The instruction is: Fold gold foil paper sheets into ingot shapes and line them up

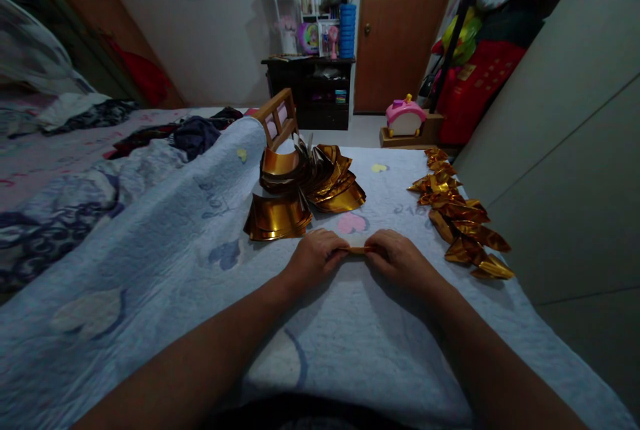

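Between my two hands a narrow strip of folded gold foil paper [357, 251] is stretched level, just above the light blue bedspread. My left hand [320, 253] pinches its left end with thumb and fingers. On the right end, my right hand [395, 253] is closed in the same way. Most of the strip's ends are hidden under the fingers. Beyond my left hand lie fanned stacks of gold foil sheets [280, 217], curled at the edges. A row of folded, pointed gold foil pieces [470, 233] lies to the right of my right hand.
The blue bedspread [350, 337] with heart prints covers the surface under my hands. Rumpled clothes [195, 137] lie to the left. A small wooden chair back [277, 117] rises behind the stacks. A pink toy [405, 117] and dark cabinet [310, 93] stand further back.
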